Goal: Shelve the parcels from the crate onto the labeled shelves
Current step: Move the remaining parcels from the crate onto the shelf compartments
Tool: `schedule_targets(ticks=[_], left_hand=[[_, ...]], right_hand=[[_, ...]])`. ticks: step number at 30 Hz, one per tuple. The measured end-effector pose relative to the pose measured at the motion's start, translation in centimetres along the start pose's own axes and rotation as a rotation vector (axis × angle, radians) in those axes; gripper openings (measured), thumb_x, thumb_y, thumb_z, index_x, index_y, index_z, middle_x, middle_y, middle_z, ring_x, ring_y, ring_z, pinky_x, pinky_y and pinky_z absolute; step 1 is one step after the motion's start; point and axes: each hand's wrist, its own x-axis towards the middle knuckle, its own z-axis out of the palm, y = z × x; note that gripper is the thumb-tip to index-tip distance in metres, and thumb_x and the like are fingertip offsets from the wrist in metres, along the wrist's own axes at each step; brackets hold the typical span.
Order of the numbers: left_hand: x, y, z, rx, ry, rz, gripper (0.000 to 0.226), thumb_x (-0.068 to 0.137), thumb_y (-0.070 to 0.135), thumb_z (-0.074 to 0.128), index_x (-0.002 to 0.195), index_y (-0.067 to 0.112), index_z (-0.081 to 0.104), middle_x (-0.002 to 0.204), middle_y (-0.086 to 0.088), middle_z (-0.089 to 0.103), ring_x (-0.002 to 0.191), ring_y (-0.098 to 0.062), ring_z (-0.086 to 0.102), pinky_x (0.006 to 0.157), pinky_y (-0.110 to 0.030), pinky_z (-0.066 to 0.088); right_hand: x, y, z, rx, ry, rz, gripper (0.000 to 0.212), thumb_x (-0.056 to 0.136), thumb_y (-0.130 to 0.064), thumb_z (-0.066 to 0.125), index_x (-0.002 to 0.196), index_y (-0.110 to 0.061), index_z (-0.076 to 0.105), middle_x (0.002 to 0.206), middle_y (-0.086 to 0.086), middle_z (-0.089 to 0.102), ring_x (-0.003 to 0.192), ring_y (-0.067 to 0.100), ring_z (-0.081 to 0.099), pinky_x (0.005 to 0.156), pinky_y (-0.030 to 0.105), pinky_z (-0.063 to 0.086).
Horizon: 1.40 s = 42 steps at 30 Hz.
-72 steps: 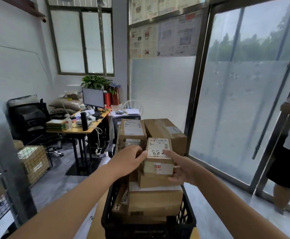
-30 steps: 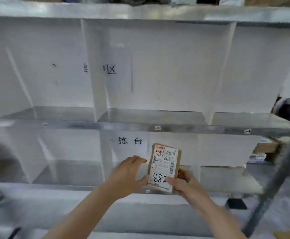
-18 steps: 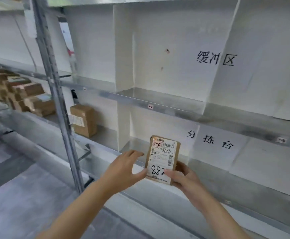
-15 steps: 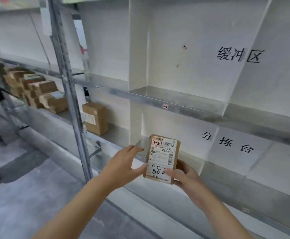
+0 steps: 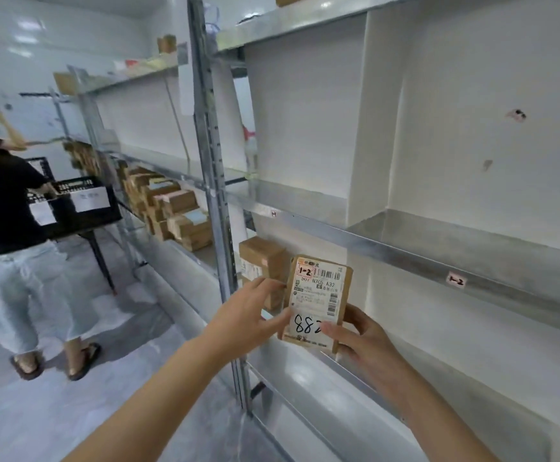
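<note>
Left hand (image 5: 251, 315) and right hand (image 5: 362, 335) grip the small brown cardboard parcel (image 5: 315, 301), labelled 1-2, in midair below the grey metal shelf (image 5: 405, 228)'s front edge. Misfiling risk: that edge's pink 1-2 tag (image 5: 456, 280) lies rightward.

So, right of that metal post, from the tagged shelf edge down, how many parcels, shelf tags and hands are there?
Parcels: 2, the labelled parcel held in both hands and the brown box on the lower shelf beyond it.
Shelf tags: 2, the 1-1 tag and the 1-2 tag.
Hands: 2, the left hand and the right hand.
Total: 6.
</note>
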Motion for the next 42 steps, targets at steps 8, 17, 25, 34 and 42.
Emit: schedule_targets(ticks=[8,17,25,34,42], left_hand=[[5.0,-8.8,-2.0,-0.052,0.035,-0.045,0.065,0.078,0.075,0.038,0.13,0.037,0.046,0.128,0.022,0.048,0.113,0.005,0.046,0.096,-0.023,0.046],[12.8,-19.6,-7.5,-0.112,0.044,0.16,0.055,0.084,0.068,0.044,0.131,0.04,0.044,0.119,0.029,0.044,0.102,0.02,0.042,0.09,-0.01,0.038],[20.0,-25.5,-12.1,-0.161,0.009,0.255,0.057,0.088,0.063,0.049,0.134,0.029,0.046,0.133,0.014,0.049,0.12,-0.003,0.046,0.101,-0.026,0.04],[26.7,-27.2,-12.8,-0.174,0.013,0.331,0.047,0.093,0.051,0.048,0.134,0.028,0.047,0.133,0.011,0.048,0.122,-0.005,0.046,0.095,-0.02,0.035],[34.4,-27.9,-12.9,-0.157,0.045,0.372,0.043,0.095,0.041,0.052,0.133,0.021,0.049,0.133,0.005,0.051,0.122,-0.012,0.049,0.1,-0.028,0.042]], right_hand=[[8.6,-0.4,5.8,-0.109,-0.01,-0.021,0.064,0.062,-0.028,0.086,0.122,-0.02,0.064,0.114,0.0,0.073,0.1,0.023,0.073,0.084,0.041,0.061],[17.4,-3.4,13.7,-0.238,0.165,-0.19,0.067,0.058,-0.035,0.086,0.12,-0.021,0.066,0.118,-0.005,0.073,0.109,0.014,0.069,0.1,0.039,0.052],[23.4,-8.3,18.9,-0.341,0.298,-0.279,0.09,0.047,-0.048,0.092,0.127,-0.02,0.061,0.121,-0.006,0.07,0.116,0.016,0.065,0.102,0.043,0.051],[30.9,-11.6,17.4,-0.388,0.388,-0.284,0.072,0.069,-0.022,0.088,0.133,-0.018,0.056,0.124,-0.004,0.068,0.114,0.017,0.066,0.104,0.046,0.049],[37.5,-14.2,15.5,-0.444,0.391,-0.319,0.069,0.072,-0.018,0.087,0.132,-0.015,0.054,0.123,-0.002,0.068,0.107,0.01,0.068,0.095,0.032,0.055]])
